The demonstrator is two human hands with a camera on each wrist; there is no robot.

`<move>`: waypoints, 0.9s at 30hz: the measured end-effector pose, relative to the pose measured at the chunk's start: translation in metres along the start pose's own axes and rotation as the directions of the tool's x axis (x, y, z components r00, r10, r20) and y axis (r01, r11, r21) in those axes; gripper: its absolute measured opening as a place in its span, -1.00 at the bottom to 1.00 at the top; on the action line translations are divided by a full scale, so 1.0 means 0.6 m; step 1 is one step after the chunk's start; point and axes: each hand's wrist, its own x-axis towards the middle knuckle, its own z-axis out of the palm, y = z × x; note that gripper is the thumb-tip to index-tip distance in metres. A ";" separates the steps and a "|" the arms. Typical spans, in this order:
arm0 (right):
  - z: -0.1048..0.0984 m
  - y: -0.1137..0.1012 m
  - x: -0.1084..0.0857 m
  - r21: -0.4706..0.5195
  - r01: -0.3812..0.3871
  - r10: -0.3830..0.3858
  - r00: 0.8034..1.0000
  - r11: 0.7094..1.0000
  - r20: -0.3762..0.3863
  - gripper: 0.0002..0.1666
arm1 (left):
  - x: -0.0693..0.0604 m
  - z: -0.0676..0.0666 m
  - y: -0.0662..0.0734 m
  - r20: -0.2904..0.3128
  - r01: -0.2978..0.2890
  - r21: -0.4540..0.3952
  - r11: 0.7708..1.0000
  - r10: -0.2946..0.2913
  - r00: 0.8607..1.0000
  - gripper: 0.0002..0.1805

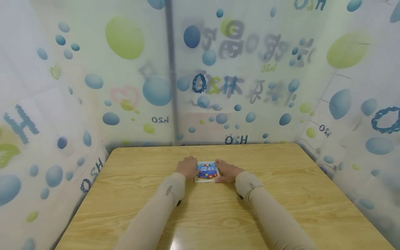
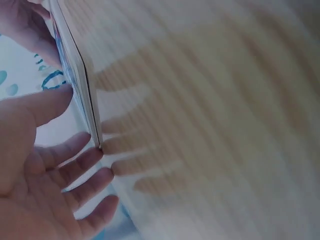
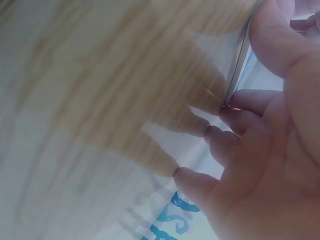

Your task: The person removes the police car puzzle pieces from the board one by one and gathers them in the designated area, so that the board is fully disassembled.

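Observation:
A small flat board with a blue cartoon car picture (image 1: 207, 172) and a pale border lies near the middle of the wooden table. My left hand (image 1: 188, 167) holds its left side, with the thumb on the edge and fingertips by one corner in the left wrist view. On the opposite side, my right hand (image 1: 229, 171) holds the board between thumb and fingers. Seen edge-on in the right wrist view, the board (image 3: 240, 66) is thin, and the outer fingertips touch the tabletop beside it. Part of each short side is hidden by the hands.
The wooden table (image 1: 125, 194) has rounded far corners and reflects light. Pale curtains (image 1: 215, 114) with blue and green drops and lettering hang close behind the table (image 1: 284, 222) and along both sides.

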 end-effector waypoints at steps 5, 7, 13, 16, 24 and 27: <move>0.002 0.001 0.004 -0.018 -0.006 0.006 1.000 1.000 0.007 0.05 | -0.001 -0.008 0.013 -0.007 0.057 -0.048 0.997 -0.057 0.998 -0.65; 0.001 0.002 0.004 -0.020 -0.004 0.005 1.000 1.000 0.006 0.05 | 0.001 -0.009 0.018 -0.013 0.072 -0.079 0.994 -0.073 0.997 -0.67; 0.002 0.003 0.004 0.005 0.007 -0.007 1.000 1.000 -0.009 0.04 | 0.012 -0.006 0.022 -0.009 0.114 -0.133 0.985 -0.117 0.993 -0.68; 0.006 0.004 0.006 0.033 -0.018 0.019 1.000 0.999 -0.022 0.06 | 0.019 -0.001 0.019 -0.003 0.131 -0.138 0.982 -0.132 0.991 -0.67; 0.005 0.002 0.011 0.047 0.011 -0.008 0.999 0.999 -0.053 0.07 | 0.035 0.017 0.010 0.005 0.156 -0.133 0.979 -0.156 0.988 -0.55; 0.002 0.001 0.013 0.011 0.000 0.001 1.000 1.000 -0.030 0.04 | 0.038 0.018 0.009 0.015 0.158 -0.136 0.978 -0.158 0.987 -0.52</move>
